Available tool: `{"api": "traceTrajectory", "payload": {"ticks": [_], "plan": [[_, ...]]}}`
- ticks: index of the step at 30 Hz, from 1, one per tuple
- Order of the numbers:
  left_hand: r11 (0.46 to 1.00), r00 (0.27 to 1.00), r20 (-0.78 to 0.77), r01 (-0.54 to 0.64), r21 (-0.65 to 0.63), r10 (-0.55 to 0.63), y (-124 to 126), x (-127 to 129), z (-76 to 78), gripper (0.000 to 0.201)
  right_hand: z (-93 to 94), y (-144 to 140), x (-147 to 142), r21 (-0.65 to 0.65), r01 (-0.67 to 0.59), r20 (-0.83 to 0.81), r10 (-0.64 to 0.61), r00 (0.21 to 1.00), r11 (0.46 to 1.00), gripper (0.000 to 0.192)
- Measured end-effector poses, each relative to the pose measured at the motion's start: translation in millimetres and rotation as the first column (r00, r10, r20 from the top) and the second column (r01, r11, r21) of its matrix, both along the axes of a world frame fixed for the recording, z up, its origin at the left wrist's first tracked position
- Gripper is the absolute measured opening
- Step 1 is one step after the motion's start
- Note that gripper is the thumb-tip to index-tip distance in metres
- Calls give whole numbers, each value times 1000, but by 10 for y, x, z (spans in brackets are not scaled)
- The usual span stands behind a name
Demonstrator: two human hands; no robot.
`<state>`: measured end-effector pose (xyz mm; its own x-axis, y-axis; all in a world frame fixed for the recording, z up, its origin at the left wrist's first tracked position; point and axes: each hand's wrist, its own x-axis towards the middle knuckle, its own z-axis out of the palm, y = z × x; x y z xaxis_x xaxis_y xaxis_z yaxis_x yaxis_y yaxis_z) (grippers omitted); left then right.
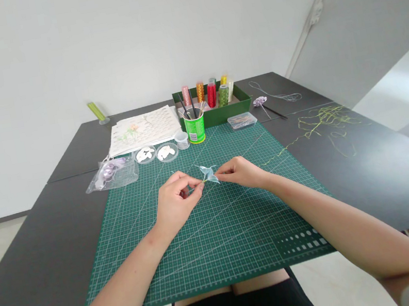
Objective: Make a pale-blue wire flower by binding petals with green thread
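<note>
A small pale-blue artificial flower (208, 174) with pointed petals is held just above the green cutting mat (212, 245). My left hand (177, 199) pinches its thin yellowish-green stem between thumb and forefinger. From the other side, my right hand (242, 173) has its fingertips closed on the edge of a petal. Both hands are near the middle of the mat.
Behind the flower stand a green tin of tools (196, 129) and a dark green box (217, 116) of thread spools. Dishes of white pieces (167, 152), paper sheets (146, 130) and a plastic bag (112, 173) lie left. Loose yellow-green thread (321, 123) spreads right.
</note>
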<state>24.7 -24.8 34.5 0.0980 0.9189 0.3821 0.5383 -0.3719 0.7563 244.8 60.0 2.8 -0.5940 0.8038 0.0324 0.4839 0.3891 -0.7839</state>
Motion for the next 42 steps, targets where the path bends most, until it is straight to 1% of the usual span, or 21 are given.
{"api": "traceTrajectory", "payload": {"ticks": [4, 9, 16, 19, 24, 28, 31, 35, 38, 42], "plan": [[998, 998, -15, -63, 24, 63, 9, -17, 1, 10, 11, -6, 8, -37, -20, 16, 20, 1000, 999, 36], [990, 990, -32, -135, 28, 136, 53, -61, -42, 12, 42, -22, 4, -67, -77, 37, 80, 996, 995, 32], [984, 984, -22, -173, 30, 174, 96, -102, -61, 12, 77, -100, -19, -88, -211, 44, 215, 976, 974, 31], [979, 979, -25, -202, 31, 202, 102, -109, -50, 12, 112, -158, -33, -105, -243, 47, 249, 967, 964, 30], [968, 966, -67, -247, 45, 250, 115, -103, -56, 11, 202, -243, -44, -76, -300, 12, 302, 953, 951, 32], [963, 958, -100, -265, 53, 269, 121, -91, -60, 12, 255, -296, -31, -33, -337, -56, 335, 941, 941, 33], [963, 953, -139, -265, 46, 268, 124, -84, -64, 12, 298, -328, -18, -25, -357, -122, 352, 928, 934, 32], [969, 943, -224, -245, 40, 248, 129, -80, -99, 13, 355, -350, -3, -77, -342, -228, 318, 920, 936, 32], [979, 941, -272, -204, 23, 203, 131, -73, -133, 13, 366, -344, 10, -110, -325, -295, 282, 913, 939, 32], [990, 936, -330, -137, -21, 122, 130, -56, -152, 13, 354, -336, 20, -131, -292, -316, 239, 918, 947, 36]]}}
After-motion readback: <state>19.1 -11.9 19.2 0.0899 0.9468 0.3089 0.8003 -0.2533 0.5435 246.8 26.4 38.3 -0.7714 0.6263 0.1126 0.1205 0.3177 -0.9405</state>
